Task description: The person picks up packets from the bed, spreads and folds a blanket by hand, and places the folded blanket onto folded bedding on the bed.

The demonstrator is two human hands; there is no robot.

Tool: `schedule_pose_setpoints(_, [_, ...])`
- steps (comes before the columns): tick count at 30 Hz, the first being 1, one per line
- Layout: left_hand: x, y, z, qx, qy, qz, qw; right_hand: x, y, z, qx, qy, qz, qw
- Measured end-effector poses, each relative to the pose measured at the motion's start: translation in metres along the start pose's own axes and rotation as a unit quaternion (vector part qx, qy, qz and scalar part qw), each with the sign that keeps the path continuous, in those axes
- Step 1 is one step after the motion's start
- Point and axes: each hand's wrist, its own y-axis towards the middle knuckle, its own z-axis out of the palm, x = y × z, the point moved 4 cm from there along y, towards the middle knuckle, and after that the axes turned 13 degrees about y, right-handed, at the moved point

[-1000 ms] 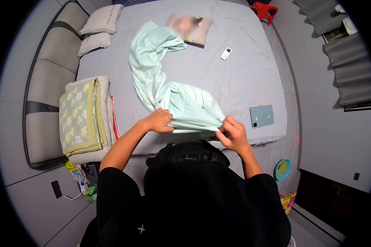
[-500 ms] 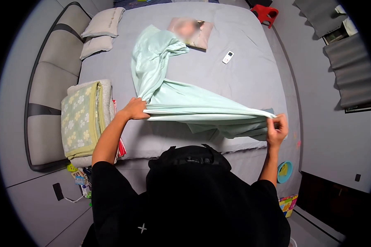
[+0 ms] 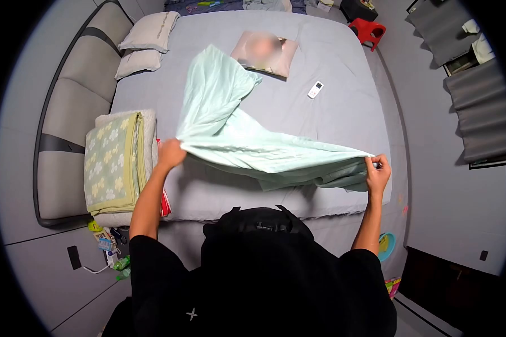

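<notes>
A thin mint-green sheet point(image 3: 264, 149) is stretched sideways between my two hands above the near part of the bed point(image 3: 303, 109). At its left end, my left hand point(image 3: 172, 153) is closed around the gathered edge, slightly blurred. My right hand point(image 3: 379, 172) pinches the sheet's right corner between thumb and fingers. The upper-left part of the sheet spreads loosely over the mattress, toward a printed square cushion point(image 3: 264, 53). Below the taut edge, a darker fold hangs down to the bed.
A folded green floral blanket point(image 3: 112, 163) lies by the headboard point(image 3: 76, 104). Two pillows point(image 3: 149, 31) rest at the far left. A white remote control point(image 3: 315, 90) lies right of the cushion. Beyond the bed's foot are a red stool point(image 3: 367, 33) and a blue basin point(image 3: 387, 246).
My left hand has moved left and slightly down with the sheet's edge, and the sheet between my hands has opened wider. My right hand has barely moved.
</notes>
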Motion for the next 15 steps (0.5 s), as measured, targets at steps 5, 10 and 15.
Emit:
schedule_pose_setpoints(5, [0.050,-0.009,-0.187,-0.515,-0.063,-0.171,0.838,0.058,0.073,0.025,-0.038,0.064,-0.055,0.996])
schedule_pose_setpoints(10, [0.005,-0.088,-0.167,-0.573,-0.042,-0.194,0.795,0.106,0.103,0.046,-0.051,0.109,-0.144,0.982])
schedule_pose_setpoints(15, [-0.027,-0.157,0.096,0.113,0.110,0.001,0.987,0.018,0.053,0.060,0.180,-0.017,0.009,0.984])
